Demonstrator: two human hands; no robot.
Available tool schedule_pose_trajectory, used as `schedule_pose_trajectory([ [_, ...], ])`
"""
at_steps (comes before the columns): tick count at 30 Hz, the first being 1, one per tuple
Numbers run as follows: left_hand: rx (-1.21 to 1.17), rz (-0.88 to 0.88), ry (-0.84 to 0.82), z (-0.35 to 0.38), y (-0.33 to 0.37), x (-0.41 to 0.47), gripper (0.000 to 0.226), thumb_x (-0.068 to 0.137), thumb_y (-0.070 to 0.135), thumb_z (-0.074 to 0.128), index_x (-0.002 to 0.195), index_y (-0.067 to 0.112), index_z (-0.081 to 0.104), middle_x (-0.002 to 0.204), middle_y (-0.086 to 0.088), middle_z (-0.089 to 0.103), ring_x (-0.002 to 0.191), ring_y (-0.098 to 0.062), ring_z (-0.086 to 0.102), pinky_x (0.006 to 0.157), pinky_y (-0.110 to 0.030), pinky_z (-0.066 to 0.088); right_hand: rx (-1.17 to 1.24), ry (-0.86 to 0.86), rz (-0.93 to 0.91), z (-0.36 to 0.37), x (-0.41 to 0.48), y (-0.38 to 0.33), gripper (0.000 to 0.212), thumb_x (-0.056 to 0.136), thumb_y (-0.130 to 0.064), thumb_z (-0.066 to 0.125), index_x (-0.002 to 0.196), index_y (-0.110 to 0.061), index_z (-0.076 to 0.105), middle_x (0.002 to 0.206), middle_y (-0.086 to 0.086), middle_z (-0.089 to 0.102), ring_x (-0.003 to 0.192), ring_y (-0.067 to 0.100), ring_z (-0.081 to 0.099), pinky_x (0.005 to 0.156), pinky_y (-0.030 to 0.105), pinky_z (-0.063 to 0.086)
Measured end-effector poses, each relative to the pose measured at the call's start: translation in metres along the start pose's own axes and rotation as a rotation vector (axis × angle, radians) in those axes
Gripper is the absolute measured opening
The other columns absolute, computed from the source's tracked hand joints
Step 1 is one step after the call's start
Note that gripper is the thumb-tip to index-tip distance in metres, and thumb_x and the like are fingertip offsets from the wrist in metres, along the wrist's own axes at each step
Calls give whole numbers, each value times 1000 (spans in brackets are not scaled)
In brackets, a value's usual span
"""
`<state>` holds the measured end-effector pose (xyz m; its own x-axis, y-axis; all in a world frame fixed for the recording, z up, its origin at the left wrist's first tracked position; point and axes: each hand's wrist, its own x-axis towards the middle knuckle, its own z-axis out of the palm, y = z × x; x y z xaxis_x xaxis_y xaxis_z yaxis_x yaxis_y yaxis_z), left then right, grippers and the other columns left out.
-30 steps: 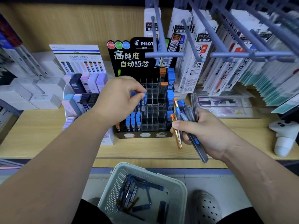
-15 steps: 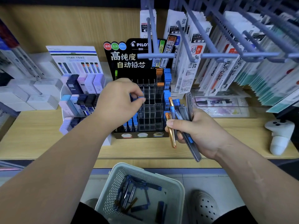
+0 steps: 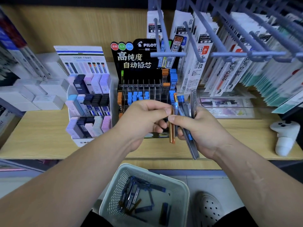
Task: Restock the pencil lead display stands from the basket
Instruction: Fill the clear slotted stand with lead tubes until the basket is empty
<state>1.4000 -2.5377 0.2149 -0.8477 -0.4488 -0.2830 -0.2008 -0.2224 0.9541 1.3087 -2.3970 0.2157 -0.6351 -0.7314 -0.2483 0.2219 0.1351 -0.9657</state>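
My right hand [image 3: 198, 130] grips a fanned bundle of pencil lead cases [image 3: 185, 112], blue-capped and grey, in front of the black display stand [image 3: 142, 74]. My left hand [image 3: 144, 117] has its thumb and forefinger pinched on an orange lead case [image 3: 172, 133] at the left edge of that bundle. The stand's clear compartments hold blue and orange cases; several slots are bare. A pale perforated basket [image 3: 114, 194] below the shelf edge holds several loose blue and brown lead cases [image 3: 136, 194].
A white stand of pastel lead boxes [image 3: 89, 102] sits left of the black one. Grey peg hooks [image 3: 165, 54] with hanging refill packs jut out above right. A white controller [image 3: 285, 136] stands on the wooden shelf [image 3: 41, 136]. White boxes are stacked far left.
My left hand has left the stand's compartments and come back right to the bundle, where it now pinches the orange case. The right hand stayed put with the bundle.
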Motion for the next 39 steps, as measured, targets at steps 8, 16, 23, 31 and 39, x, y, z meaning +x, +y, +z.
schedule_pose_trajectory([
  [8, -44, 5, 62, -34, 8, -15, 4, 90, 4, 67, 89, 7, 70, 72, -5, 66, 60, -13, 59, 50, -22, 47, 25, -30, 38, 25, -2, 2, 11, 88, -6, 73, 95, -6, 66, 72, 10, 63, 52, 15, 48, 48, 24, 42],
  [16, 365, 269, 409, -111, 18, -33, 7, 84, 1, 76, 88, 7, 74, 62, -4, 69, 58, -16, 64, 59, -26, 56, 29, -9, 47, 40, -4, -1, 6, 90, -8, 71, 95, -8, 67, 80, 11, 73, 51, 13, 48, 50, 24, 43],
  [23, 585, 220, 320, -109, 2, -33, 10, 83, 8, 79, 82, 16, 74, 67, -2, 74, 67, -11, 73, 63, -23, 54, 12, 36, 64, 43, -3, 0, 10, 90, -10, 73, 97, -8, 67, 83, 12, 75, 52, 12, 49, 51, 23, 45],
  [31, 703, 249, 271, -108, -5, -25, 13, 85, 8, 76, 83, 20, 74, 65, 5, 73, 72, -11, 74, 80, -41, 61, 6, 41, 73, 45, 0, 1, 8, 89, -10, 73, 92, -11, 66, 82, 11, 75, 52, 12, 49, 50, 23, 44],
  [39, 841, 355, 239, -112, -8, -22, 21, 86, 12, 76, 103, 24, 77, 84, 12, 68, 76, -4, 65, 80, -23, 55, 5, 37, 72, 46, -2, -1, 8, 89, -10, 73, 93, -11, 65, 82, 11, 75, 52, 12, 49, 51, 23, 45],
])
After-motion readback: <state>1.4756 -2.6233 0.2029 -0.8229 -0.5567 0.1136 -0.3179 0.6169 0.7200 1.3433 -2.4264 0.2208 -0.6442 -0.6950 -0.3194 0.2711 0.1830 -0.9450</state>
